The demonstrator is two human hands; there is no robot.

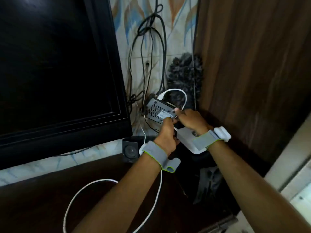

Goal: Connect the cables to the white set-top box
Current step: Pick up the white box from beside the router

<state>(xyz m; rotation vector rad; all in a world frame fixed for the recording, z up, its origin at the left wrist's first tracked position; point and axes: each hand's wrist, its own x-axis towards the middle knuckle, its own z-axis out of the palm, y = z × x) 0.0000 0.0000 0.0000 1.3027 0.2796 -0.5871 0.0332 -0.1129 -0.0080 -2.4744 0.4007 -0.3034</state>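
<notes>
The white set-top box [186, 137] lies flat under my two wrists, mostly hidden by them. My left hand [165, 133] is closed at the box's left rear edge, fingers curled on what looks like a small plug; the plug itself is hidden. My right hand [191, 120] pinches a thin white cable [182, 96] that arcs up and back into a grey vented box [159, 110] standing tilted behind. Another white cable [84, 189] loops over the dark tabletop and passes under my left wrist.
A large black TV [58, 64] fills the left. Several black cables [151, 47] hang down the patterned wall. A small black speaker [130, 149] stands below the TV corner. A dark fluffy duster [185, 73] leans by the brown wooden panel [252, 64].
</notes>
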